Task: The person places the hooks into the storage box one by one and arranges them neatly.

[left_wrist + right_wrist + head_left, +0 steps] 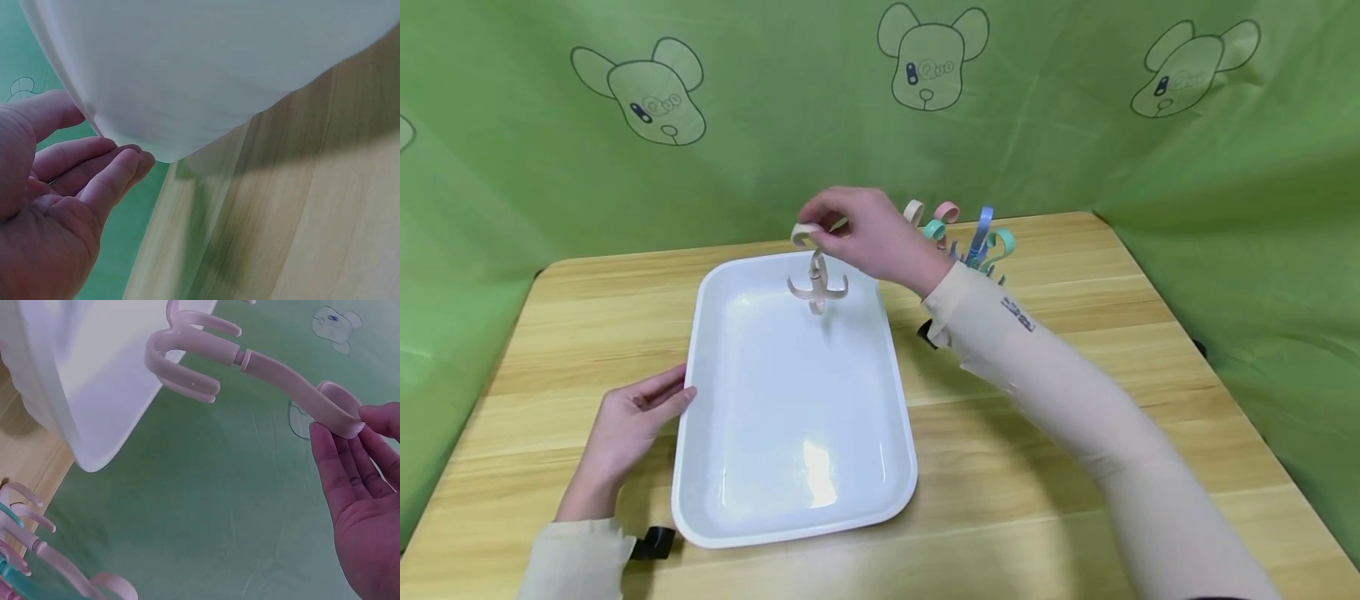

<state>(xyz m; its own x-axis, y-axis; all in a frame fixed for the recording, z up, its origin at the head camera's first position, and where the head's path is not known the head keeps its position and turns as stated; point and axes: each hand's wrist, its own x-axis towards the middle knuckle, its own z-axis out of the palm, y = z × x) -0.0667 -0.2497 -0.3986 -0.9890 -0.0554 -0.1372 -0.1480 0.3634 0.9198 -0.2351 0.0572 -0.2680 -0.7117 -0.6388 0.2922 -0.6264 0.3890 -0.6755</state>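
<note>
My right hand [876, 237] pinches a pale beige claw-hook hanger [817, 293] by its curved top, thumb against fingertips. The hanger dangles over the far part of a white rectangular tray [782, 400], its several upturned prongs pointing down-side at the bottom. In the right wrist view the hanger [287, 381] looks pinkish, with a narrow swivel joint between its arched top and pronged end. On the tray's left side, my left hand [628, 425] holds the rim, thumb over the edge and fingers against the outer wall, as the left wrist view of the tray [187, 75] also shows.
More claw-hook hangers in blue, teal, pink and beige [981, 237] stand bunched at the back right, partly hidden behind my right forearm. The wooden table [1037, 500] lies under everything. A green printed curtain [790, 108] hangs behind and along the sides.
</note>
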